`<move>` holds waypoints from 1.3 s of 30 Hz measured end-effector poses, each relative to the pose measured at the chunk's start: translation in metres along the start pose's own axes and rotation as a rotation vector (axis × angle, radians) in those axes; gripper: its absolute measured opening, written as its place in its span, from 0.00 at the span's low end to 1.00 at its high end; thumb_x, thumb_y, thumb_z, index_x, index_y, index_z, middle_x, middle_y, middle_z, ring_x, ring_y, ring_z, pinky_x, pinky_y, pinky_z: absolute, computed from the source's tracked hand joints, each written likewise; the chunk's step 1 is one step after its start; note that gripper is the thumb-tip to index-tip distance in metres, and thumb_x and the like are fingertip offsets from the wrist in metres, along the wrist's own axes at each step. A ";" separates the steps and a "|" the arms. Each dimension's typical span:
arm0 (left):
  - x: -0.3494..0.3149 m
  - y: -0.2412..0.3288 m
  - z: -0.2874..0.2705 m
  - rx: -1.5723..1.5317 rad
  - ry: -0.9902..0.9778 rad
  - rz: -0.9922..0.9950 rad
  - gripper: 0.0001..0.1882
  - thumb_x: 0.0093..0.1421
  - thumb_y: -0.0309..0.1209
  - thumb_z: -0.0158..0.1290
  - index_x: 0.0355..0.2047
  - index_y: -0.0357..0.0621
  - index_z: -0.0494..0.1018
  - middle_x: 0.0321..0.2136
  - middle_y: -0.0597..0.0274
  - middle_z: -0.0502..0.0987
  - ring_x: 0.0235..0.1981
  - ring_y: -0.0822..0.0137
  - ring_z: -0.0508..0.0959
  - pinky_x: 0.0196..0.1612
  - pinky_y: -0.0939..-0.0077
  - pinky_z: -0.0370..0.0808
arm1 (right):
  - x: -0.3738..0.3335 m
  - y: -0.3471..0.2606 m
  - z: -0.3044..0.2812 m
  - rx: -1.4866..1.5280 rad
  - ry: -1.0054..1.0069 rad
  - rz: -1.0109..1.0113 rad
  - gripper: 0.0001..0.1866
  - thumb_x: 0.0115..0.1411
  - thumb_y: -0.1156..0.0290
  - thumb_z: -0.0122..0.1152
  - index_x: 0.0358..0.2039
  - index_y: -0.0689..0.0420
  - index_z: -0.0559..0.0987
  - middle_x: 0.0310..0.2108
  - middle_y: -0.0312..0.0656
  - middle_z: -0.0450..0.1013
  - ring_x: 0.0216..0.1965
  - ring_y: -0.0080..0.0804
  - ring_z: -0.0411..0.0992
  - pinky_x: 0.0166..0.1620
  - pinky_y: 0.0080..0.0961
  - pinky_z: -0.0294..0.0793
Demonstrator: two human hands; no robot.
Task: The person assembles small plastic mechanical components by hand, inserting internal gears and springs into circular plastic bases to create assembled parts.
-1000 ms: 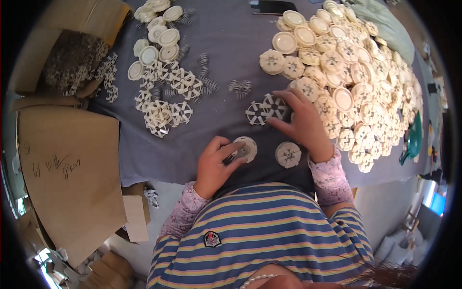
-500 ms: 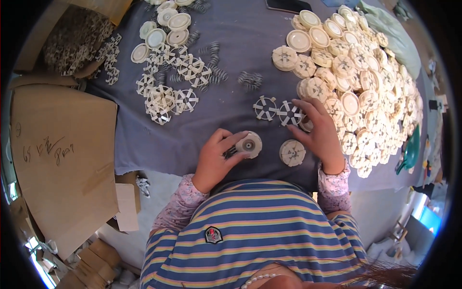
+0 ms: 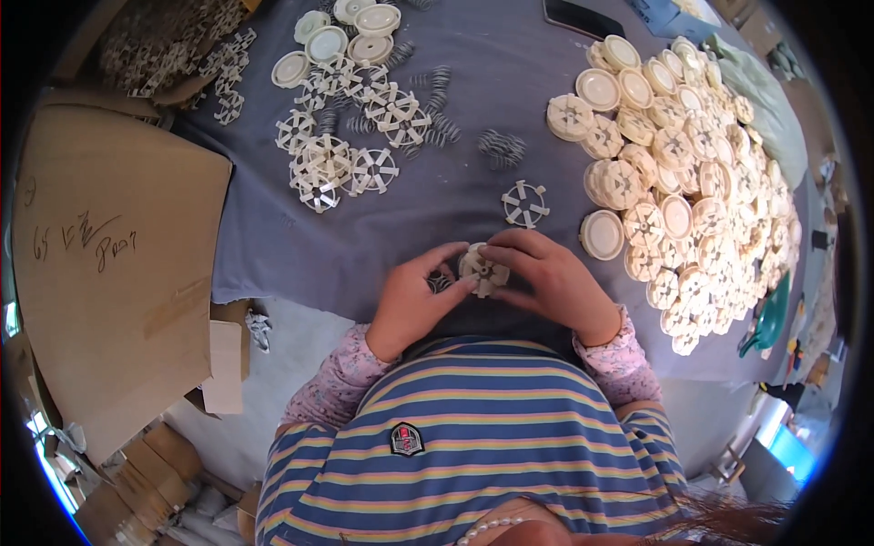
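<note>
In front of my body, both hands are closed on one round cream plastic disc (image 3: 483, 270). My left hand (image 3: 407, 300) grips its left edge, and a dark wire spring (image 3: 440, 279) shows in the curl of its fingers. My right hand (image 3: 553, 284) pinches from the right, its fingers over the upper rim. A spoked ring, clipped or laid on the disc, faces up between my fingertips. Just beyond my right hand a loose spoked ring (image 3: 525, 204) lies flat on the grey cloth (image 3: 319, 250). What lies under my right palm is hidden.
A large heap of cream discs (image 3: 674, 218) covers the right side. Spoked rings (image 3: 323, 164), round caps (image 3: 326, 44) and springs (image 3: 503, 148) lie far left to centre. A cardboard box (image 3: 118, 264) stands left; a phone (image 3: 583, 16) lies at the back.
My right hand has picked up one of the two loose spoked rings and brought it to the disc in my left hand. The whole view has shifted slightly.
</note>
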State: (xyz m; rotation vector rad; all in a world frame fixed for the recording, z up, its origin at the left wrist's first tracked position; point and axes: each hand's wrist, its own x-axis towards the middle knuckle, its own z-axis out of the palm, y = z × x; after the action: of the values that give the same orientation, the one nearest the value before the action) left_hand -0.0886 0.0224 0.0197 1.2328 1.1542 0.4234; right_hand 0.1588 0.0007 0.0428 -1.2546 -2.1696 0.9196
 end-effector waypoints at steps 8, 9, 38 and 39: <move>0.014 0.000 0.000 0.322 -0.010 0.211 0.22 0.64 0.37 0.66 0.56 0.45 0.80 0.30 0.61 0.81 0.24 0.75 0.78 0.29 0.75 0.74 | -0.014 -0.010 -0.007 -0.193 -0.062 0.124 0.26 0.53 0.64 0.78 0.53 0.56 0.83 0.48 0.41 0.76 0.50 0.43 0.76 0.52 0.37 0.79; 0.014 0.001 -0.005 0.327 -0.004 0.222 0.22 0.64 0.37 0.66 0.56 0.45 0.80 0.30 0.61 0.81 0.24 0.75 0.78 0.29 0.75 0.74 | -0.018 -0.010 -0.016 -0.200 -0.054 0.115 0.26 0.53 0.64 0.78 0.53 0.56 0.83 0.48 0.41 0.76 0.50 0.43 0.76 0.52 0.37 0.79; 0.206 0.063 -0.296 1.037 0.863 0.351 0.22 0.59 0.32 0.63 0.55 0.50 0.80 0.46 0.47 0.84 0.50 0.42 0.82 0.54 0.52 0.79 | 0.013 0.017 -0.024 -0.152 0.192 0.239 0.32 0.57 0.69 0.72 0.62 0.59 0.74 0.54 0.49 0.73 0.50 0.53 0.77 0.53 0.42 0.79; 0.196 0.067 -0.298 0.959 0.965 0.291 0.20 0.60 0.33 0.62 0.53 0.49 0.81 0.43 0.47 0.85 0.48 0.41 0.83 0.52 0.52 0.79 | 0.014 0.017 -0.026 -0.148 0.187 0.234 0.32 0.57 0.69 0.72 0.62 0.59 0.74 0.54 0.49 0.73 0.50 0.53 0.77 0.53 0.42 0.79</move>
State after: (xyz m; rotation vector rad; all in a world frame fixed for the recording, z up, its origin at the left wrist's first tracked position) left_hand -0.2411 0.3523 0.0200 2.1471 2.1454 0.7696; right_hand 0.1792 0.0269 0.0480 -1.6254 -2.0043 0.7058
